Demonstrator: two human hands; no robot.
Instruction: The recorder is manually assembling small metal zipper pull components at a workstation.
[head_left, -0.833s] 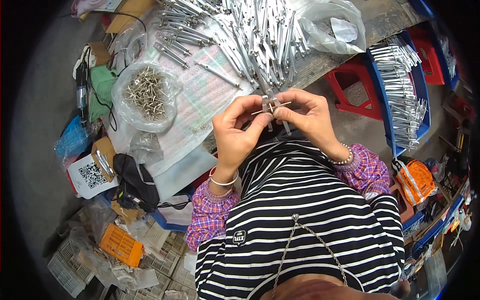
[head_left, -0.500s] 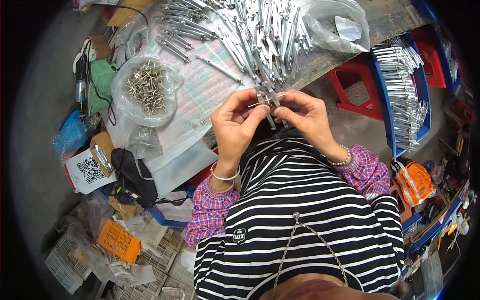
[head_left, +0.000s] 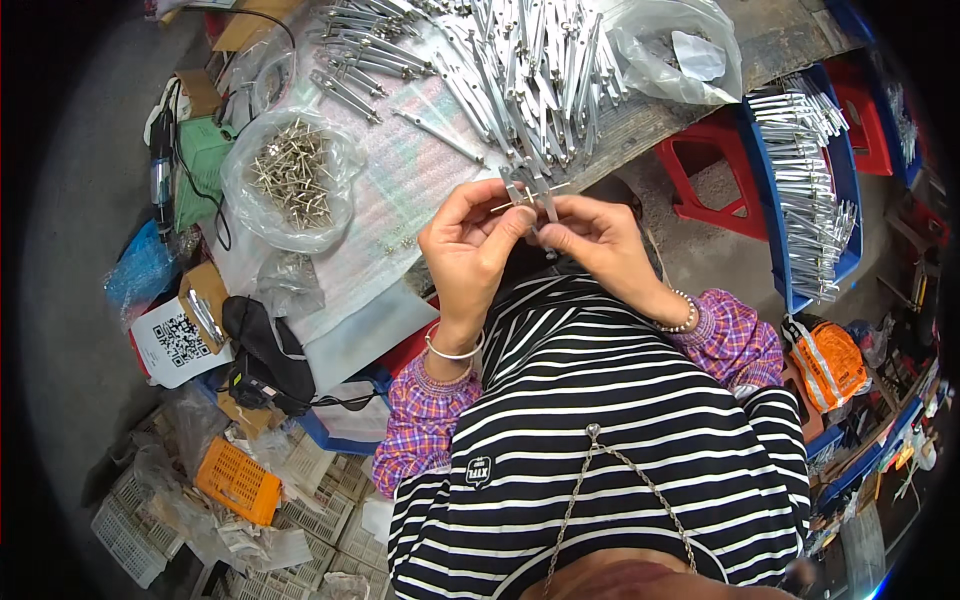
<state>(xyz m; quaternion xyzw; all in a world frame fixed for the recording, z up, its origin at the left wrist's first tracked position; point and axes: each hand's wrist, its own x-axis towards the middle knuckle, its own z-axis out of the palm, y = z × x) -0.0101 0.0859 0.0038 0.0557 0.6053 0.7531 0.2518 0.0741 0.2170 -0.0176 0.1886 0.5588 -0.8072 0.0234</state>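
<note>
In front of my body, both hands meet over slim silver metal bars (head_left: 547, 197) with a thin pin (head_left: 503, 207) lying crosswise through or across them; which, I cannot tell. My left hand (head_left: 468, 245) is closed, thumb and forefinger pinching near the pin's left end. My right hand (head_left: 610, 250) is closed on the bars from the other side, thumb toward the left hand. The fingers hide part of the bars' lower ends. Just beyond lies a big pile of similar silver bars (head_left: 540, 75). A clear plastic bag of loose pins (head_left: 295, 175) sits to the left.
Foam sheeting (head_left: 400, 165) covers the wooden table (head_left: 640, 130). A plastic bag (head_left: 690, 50) lies at the far right corner. Beside the table stand a red stool (head_left: 715, 185) and a blue bin of silver bars (head_left: 805, 190). At left are a black pouch (head_left: 265, 350) and a printed card (head_left: 178, 342).
The bars in my hands have shifted slightly left and tilted. My right thumb and fingers have moved left, closer to the left hand.
</note>
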